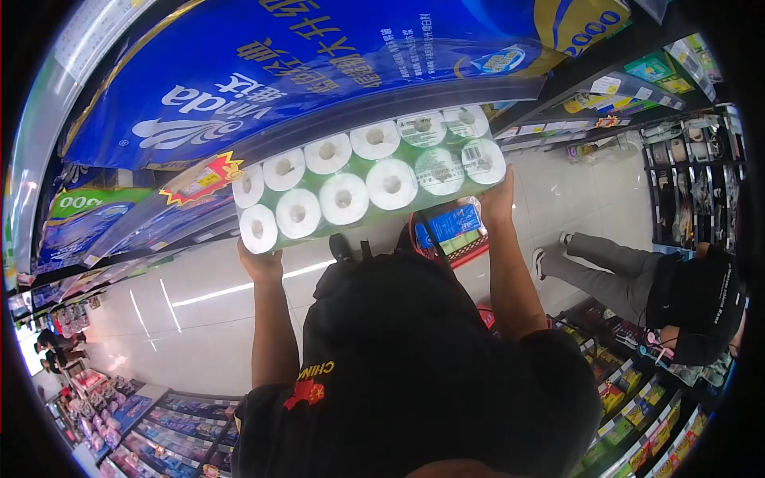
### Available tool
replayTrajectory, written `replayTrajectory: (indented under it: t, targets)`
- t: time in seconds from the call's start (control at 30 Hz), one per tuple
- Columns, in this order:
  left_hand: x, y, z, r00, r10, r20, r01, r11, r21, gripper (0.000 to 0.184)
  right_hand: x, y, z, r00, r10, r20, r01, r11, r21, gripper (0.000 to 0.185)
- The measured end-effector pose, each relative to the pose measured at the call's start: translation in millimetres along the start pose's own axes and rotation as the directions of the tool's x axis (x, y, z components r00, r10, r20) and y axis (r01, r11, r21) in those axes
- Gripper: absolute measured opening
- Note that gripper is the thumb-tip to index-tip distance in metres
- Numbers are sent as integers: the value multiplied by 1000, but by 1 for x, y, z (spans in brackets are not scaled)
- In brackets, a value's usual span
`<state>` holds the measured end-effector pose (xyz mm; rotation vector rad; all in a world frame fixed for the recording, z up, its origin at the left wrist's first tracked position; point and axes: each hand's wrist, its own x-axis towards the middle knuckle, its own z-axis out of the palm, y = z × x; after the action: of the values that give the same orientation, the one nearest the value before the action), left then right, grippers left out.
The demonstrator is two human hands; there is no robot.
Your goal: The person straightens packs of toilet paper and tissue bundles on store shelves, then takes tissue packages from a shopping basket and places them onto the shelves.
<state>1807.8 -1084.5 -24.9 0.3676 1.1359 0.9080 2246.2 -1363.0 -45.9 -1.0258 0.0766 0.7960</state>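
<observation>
A long pack of toilet rolls, wrapped in clear and green film, spans the space between my two hands. The ends of two rows of white rolls face up at me, and a printed label with a barcode covers its right part. My left hand grips the pack's left end from below, its fingers mostly hidden under it. At the right end my right hand is pressed against the film. Just beyond the pack is a shelf edge carrying a red and yellow price tag.
Large blue tissue packs fill the shelf in front. A red basket holding blue and green packages is below my right arm. Another person in dark clothes stands at the right. Stocked shelves line the aisle behind me.
</observation>
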Motion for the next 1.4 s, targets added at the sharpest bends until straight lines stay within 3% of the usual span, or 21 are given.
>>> replayTrajectory:
  t: [0.67,0.77,0.87,1.03,1.17,1.33,1.4]
  targets:
    - [0,2,2,1000,-21,10,21,999,-31,43,-1,-1,5,1000,-20,-12,20,1000,-21,71]
    - [2,-1,-4,999,22,43,-24,999,28,43,-5,-3,10,999,-42,-23,40,998,-56,70]
    - [-2,5,3,999,-33,-18,33,999,-14,43,-7,-8,15,999,-26,-30,24,998,-64,69]
    - [1,1,-8,994,58,97,-66,994,84,44,3,-3,0,999,-44,-10,43,998,-53,68]
    - [0,11,0,998,-49,36,50,999,-22,45,1,-8,6,998,-67,-16,66,995,-75,67]
    - [12,11,-21,977,96,190,-142,958,247,46,3,-14,13,995,-98,7,98,988,-119,66]
    - [17,13,-22,986,79,145,-110,969,222,47,2,-20,15,997,-71,31,75,988,-134,65]
